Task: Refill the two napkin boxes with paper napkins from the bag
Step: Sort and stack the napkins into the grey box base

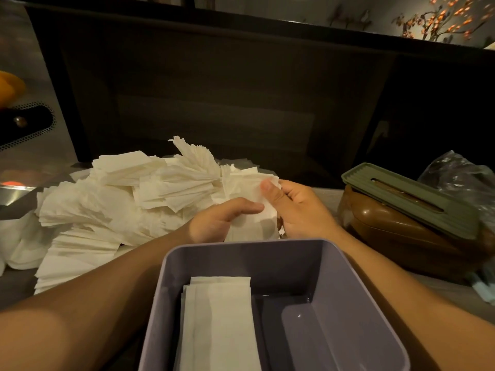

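Bare forearms, no sleeves, rings.

Looks like a restaurant or café service counter, dimly lit in warm tones. Tall dark counter front (214, 103) rising straight ahead, topped by a ledge with a decorative branch of orange blossoms (442, 20) against a pale wall. Loose paper napkins (120, 199) heaped in bulk on the work surface, far more than a household pile. Open purple napkin box (267, 263) close by, a second brown box with green slotted lid (407, 194) at right, and a crumpled clear plastic bag (460, 175) behind it.
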`<state>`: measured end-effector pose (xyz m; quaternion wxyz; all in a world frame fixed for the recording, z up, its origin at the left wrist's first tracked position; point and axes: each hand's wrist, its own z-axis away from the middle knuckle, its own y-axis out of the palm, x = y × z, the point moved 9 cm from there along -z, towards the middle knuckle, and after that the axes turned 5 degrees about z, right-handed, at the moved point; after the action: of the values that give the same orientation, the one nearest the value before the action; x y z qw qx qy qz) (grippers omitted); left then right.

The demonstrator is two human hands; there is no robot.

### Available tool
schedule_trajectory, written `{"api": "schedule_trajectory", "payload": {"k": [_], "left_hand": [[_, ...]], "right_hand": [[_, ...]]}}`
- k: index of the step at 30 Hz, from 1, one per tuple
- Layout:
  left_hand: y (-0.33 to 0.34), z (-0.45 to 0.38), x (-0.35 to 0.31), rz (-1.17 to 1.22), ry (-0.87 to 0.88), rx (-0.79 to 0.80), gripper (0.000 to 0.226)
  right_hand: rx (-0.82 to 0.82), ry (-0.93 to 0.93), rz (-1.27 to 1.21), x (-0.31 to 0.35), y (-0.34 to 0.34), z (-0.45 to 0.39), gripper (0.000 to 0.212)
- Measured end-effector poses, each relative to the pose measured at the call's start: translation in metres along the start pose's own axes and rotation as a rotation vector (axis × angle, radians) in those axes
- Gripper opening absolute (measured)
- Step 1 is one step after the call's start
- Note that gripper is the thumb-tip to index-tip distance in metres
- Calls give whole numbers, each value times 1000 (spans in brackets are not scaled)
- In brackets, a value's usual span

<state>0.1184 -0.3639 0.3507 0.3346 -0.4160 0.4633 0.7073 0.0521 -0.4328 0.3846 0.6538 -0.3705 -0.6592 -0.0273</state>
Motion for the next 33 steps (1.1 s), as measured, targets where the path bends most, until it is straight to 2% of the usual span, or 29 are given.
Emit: {"api": "schedule_trajectory", "payload": {"k": [2, 4, 6, 7, 11, 13, 15, 18, 22, 26, 29, 32, 33], "left_hand": [[-4, -1, -4, 61, 55, -24, 11], [-8, -1, -4, 284, 72, 12, 32], [-5, 4, -10, 507, 96, 76, 49], [-6, 6, -13, 540, 121, 98, 52], [-7, 9, -21, 513, 198, 122, 52], [-7, 9, -20, 457, 175, 115, 49], [-9, 5, -16, 389, 157, 133, 48], [-11, 1, -14, 317, 155, 124, 43], [-1, 1, -14, 301, 140, 206, 37], [-8, 0, -13, 316, 135, 158, 44], [-6, 0, -12, 364, 126, 172, 41], [-4, -1, -13, 336, 133, 184, 41], [-5, -1, -14, 309, 139, 174, 41]], "right_hand": [[14, 21, -103, 0, 3, 1, 45], [-161, 24, -138, -5, -17, -4, 40], [-333, 1, 46, -10, -43, -8, 31], [-339, -3, 168, -11, -48, -12, 34], [-108, 66, 599, -22, -37, -39, 65], [6, 78, 690, -24, -26, -52, 83], [99, 87, 713, -30, -15, -61, 91], [113, 111, 812, -41, -9, -74, 82], [50, 167, 786, -47, -3, -88, 59], [-33, 211, 1028, -35, -11, -83, 48], [-17, 255, 1116, -26, -16, -72, 39], [-4, 265, 1176, -22, -15, -65, 47], [-13, 235, 1121, -21, -13, -66, 53]]}}
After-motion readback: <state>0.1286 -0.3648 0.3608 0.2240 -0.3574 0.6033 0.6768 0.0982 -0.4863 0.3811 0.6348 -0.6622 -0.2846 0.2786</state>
